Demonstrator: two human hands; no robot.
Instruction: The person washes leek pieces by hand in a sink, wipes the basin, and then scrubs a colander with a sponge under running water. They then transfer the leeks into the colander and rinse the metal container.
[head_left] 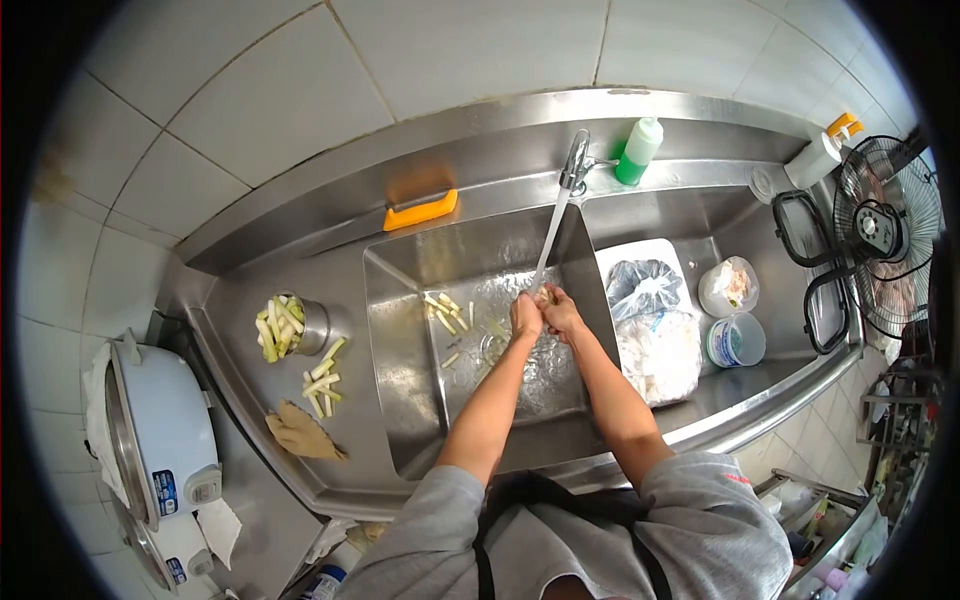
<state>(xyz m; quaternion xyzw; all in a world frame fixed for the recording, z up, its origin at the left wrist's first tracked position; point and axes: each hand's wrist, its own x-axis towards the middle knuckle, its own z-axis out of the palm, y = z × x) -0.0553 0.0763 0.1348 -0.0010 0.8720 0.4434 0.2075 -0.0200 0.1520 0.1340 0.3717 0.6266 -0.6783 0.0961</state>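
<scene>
Both hands are together under the running faucet (575,165), above the right part of the sink basin (410,350). My left hand (525,315) is closed, fingers curled against the other hand. My right hand (563,312) is closed too, its fingertips meeting the left. Between them shows a small pale thing, too small to name. Water from the faucet falls onto the hands and splashes over the basin floor. Left of my left hand, cut pale green vegetable sticks (447,312) lie loose in the basin.
Left of the basin stand a metal container (314,328) full of vegetable sticks and a tan glove (303,432). A yellow-handled tool (420,211) and a green soap bottle (639,152) line the back ledge. Bagged food (657,355), plastic tubs (736,340) and a fan (882,230) are right.
</scene>
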